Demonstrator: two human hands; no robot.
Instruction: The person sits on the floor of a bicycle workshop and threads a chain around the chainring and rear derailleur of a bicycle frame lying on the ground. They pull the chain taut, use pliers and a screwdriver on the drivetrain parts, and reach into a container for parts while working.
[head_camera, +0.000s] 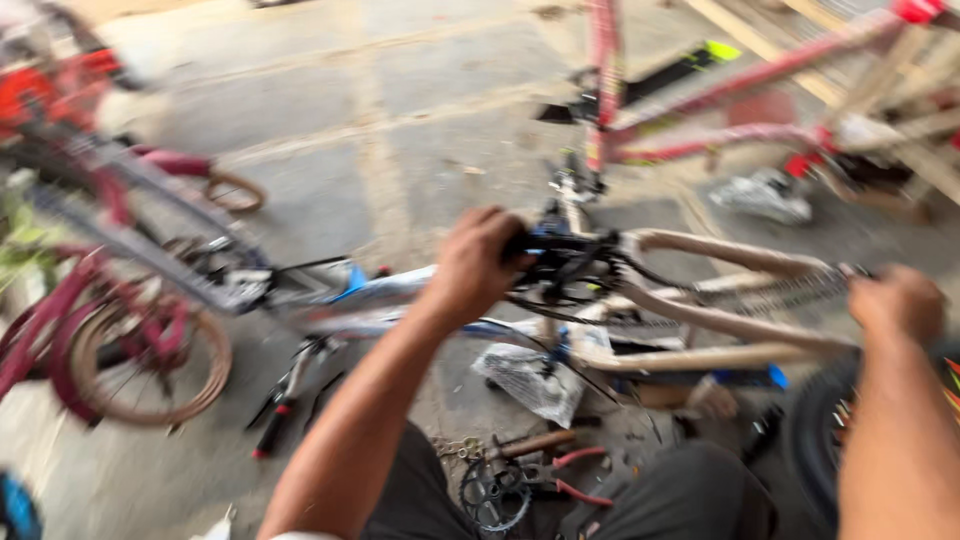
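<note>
A bicycle frame (720, 325) with tan tubes lies across the concrete floor in front of me. My left hand (478, 262) is closed around its black crank and chainring area (565, 265). My right hand (897, 303) is closed on the chain and rear end of the frame near a black tyre (815, 435). The picture is blurred by motion.
A small red bicycle (110, 300) lies at the left. A red frame (740, 90) stands at the back right by wooden slats. On the floor near my knees lie red-handled pliers (575, 475), a hammer (530, 445), a black chainring (492, 495) and a plastic bag (530, 380).
</note>
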